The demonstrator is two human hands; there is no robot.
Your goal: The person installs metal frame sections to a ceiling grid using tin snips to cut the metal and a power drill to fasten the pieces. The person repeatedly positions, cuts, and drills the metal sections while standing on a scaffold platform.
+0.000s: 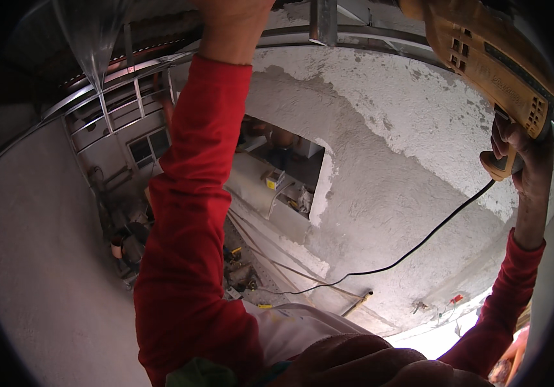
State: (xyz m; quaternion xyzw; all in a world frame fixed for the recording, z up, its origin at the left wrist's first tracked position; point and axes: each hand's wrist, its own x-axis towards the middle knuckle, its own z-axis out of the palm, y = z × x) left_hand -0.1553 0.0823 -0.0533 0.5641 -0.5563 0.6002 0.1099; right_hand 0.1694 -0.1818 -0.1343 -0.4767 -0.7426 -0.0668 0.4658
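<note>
A yellow corded power drill [493, 77] is raised at the upper right, its front end cut off by the top edge. Around its handle, near the trigger, my right hand [530, 158] is closed. From the handle's base a black cord [412, 255] hangs in a curve down toward the lower middle. My left hand [235, 16] reaches up past the top edge beside the metal ceiling framing [323, 22]. Only its wrist and lower part show, so its fingers and anything in them are hidden. Red sleeves cover both arms.
A rough plastered wall [380, 168] fills the right, with a rectangular opening [296, 161] through which a person is partly seen. A yellow box [275, 178] sits at this opening. Smooth wall [31, 245] stands left. Tools and clutter [241, 274] lie far below on the floor.
</note>
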